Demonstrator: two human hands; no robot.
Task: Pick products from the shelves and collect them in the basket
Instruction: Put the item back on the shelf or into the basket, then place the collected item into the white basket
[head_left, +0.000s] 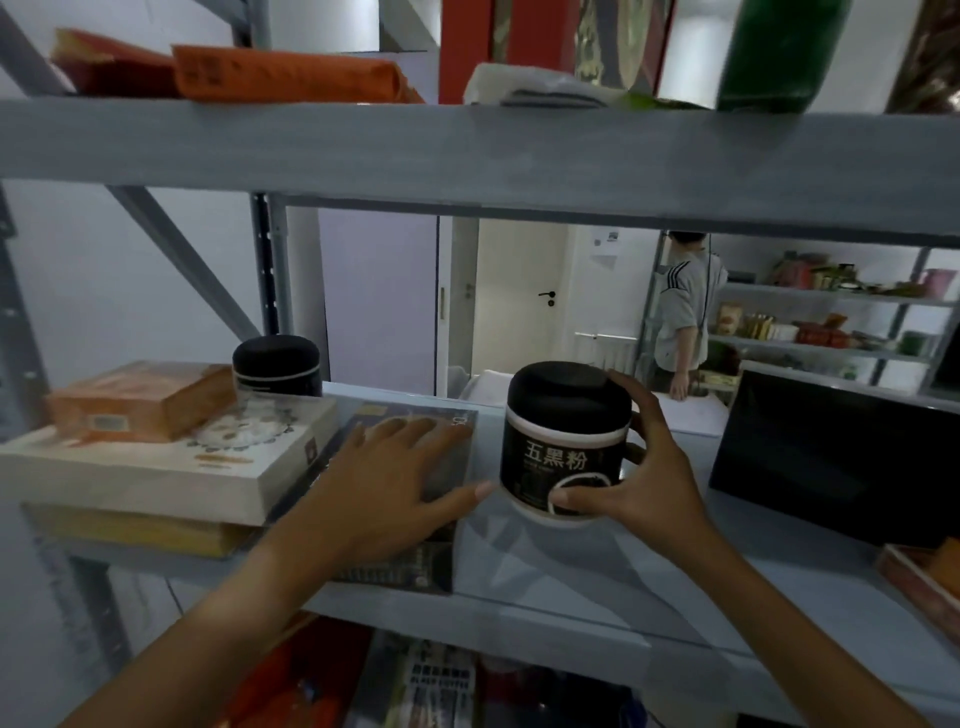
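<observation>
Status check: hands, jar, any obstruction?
Right hand grips black jar, upright on shelf. Left hand flat on dark box. Nothing blocking the jar.

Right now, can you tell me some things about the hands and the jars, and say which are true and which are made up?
1. The right hand grips a black jar. True.
2. The left hand holds a second jar. False: it lies flat on a dark box; that jar stands apart, further back.
3. The gripped jar has a black lid. True.
4. The orange box sits under the white box. False: it lies on top.
</observation>
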